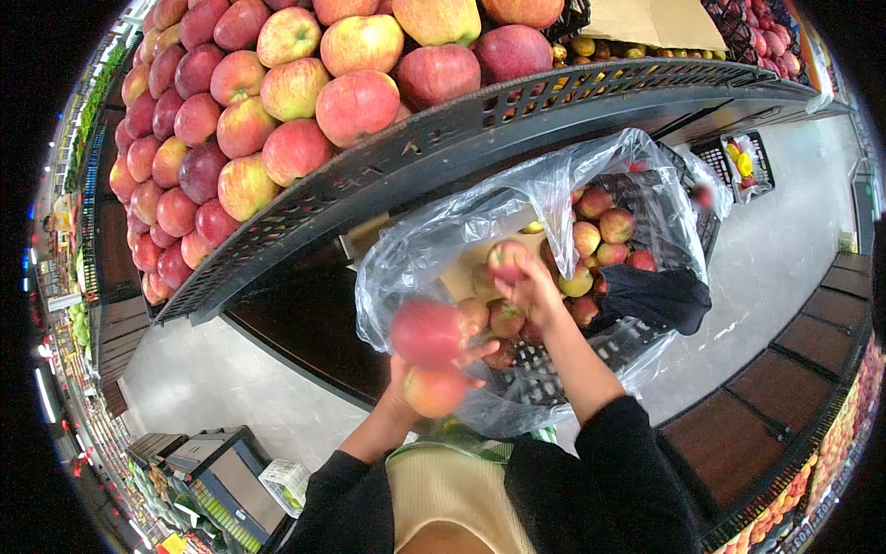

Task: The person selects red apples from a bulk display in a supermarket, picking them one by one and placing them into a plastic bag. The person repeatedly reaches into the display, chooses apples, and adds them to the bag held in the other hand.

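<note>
My left hand (397, 390) is closed around two apples: a red apple (426, 332) on top, smeared by motion, and a yellow-red apple (434, 391) below it. In my right hand (535, 294) is a smaller red apple (507, 261), gripped between thumb and fingers over the crate. Several loose apples (616, 224) lie in this black crate (544, 386), which is lined with a clear plastic bag (406, 247) spread over its sides. A black cloth (646, 294) hangs over the crate's right side.
A sloped display of stacked apples (245, 127) rises ahead and left, behind a black perforated rail (406, 152). Cardboard (646, 23) lies on the display at the upper right. Another basket (752, 166) stands on the grey floor (794, 152). Brown shelving (784, 392) curves along the right.
</note>
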Demonstrator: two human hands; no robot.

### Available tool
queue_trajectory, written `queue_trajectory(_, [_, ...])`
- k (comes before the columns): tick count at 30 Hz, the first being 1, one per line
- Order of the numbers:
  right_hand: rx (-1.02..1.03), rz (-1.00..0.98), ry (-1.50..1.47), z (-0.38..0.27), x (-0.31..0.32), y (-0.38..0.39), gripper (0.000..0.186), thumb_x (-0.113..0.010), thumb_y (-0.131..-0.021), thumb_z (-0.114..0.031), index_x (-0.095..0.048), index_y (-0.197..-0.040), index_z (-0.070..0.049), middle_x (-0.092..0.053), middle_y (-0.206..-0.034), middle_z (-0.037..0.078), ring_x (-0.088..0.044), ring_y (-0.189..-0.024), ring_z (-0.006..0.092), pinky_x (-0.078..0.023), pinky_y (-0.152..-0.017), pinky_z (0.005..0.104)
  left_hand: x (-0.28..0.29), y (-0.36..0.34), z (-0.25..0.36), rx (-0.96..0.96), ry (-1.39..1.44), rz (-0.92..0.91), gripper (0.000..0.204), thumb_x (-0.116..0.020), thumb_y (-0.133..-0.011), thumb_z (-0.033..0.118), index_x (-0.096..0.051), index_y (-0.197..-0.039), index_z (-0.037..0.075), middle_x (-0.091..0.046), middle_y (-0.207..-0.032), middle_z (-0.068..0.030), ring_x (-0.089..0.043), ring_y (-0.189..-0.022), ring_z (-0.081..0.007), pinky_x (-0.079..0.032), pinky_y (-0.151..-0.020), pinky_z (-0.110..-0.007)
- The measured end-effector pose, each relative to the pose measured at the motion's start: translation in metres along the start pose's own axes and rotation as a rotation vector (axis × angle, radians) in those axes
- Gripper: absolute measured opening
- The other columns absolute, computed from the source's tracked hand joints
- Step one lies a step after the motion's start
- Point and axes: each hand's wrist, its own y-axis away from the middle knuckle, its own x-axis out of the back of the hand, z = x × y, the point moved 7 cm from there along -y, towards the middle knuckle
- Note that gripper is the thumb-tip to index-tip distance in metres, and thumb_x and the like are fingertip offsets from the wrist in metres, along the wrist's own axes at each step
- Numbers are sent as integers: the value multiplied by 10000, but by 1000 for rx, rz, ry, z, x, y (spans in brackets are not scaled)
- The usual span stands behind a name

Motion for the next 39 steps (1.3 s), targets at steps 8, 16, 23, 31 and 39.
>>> queue_trajectory(8, [597, -179, 938, -66, -108, 168, 635, -933, -628, -140, -582, -1149, -56, -557, -1293, 169, -524, -1245, 320, -439, -1040, 448, -4, -6, -18, -69, -182, 80, 552, -516, -1001, 428, -453, -1419, 72, -484, -1439, -141, -436, -1357, -364, -362, -1103, -669])
queue_trajectory(16, [682, 127, 1486, -114, -48, 85, 370, -765, -794, -184, -640, -1092, -3, -633, -1080, 178, -602, -1004, 359, -493, -886, 443, 8, 3, -32, 163, -264, 278, 452, -474, -1030, 303, -439, -1394, 37, -474, -1423, -153, -471, -1313, -352, -442, -1049, -615])
queue_trajectory(23, [302, 720, 2493, -99, 80, -41, 251, -588, -887, -195, -660, -1118, -131, -562, -1138, 98, -519, -1101, 343, -445, -798, 509, 6, -2, -25, 197, -218, 297, 486, -456, -1030, 346, -440, -1398, 29, -464, -1442, -171, -475, -1312, -387, -458, -1011, -645])
queue_trajectory(31, [162, 712, 2393, -86, 67, -52, 269, -588, -914, -279, -692, -1159, -235, -538, -1200, 63, -472, -1116, 331, -449, -783, 554, 8, 5, -31, 208, -166, 338, 530, -434, -1029, 396, -441, -1402, 19, -453, -1464, -192, -479, -1311, -427, -475, -968, -679])
queue_trajectory(39, [-496, 541, 2584, -62, 125, -84, 530, -559, -961, -313, -495, -1469, -177, -304, -1515, 111, -261, -1380, 490, -390, -910, 812, 10, -4, -28, 227, -153, 336, 558, -425, -1028, 424, -442, -1405, 14, -451, -1473, -203, -486, -1306, -447, -485, -946, -694])
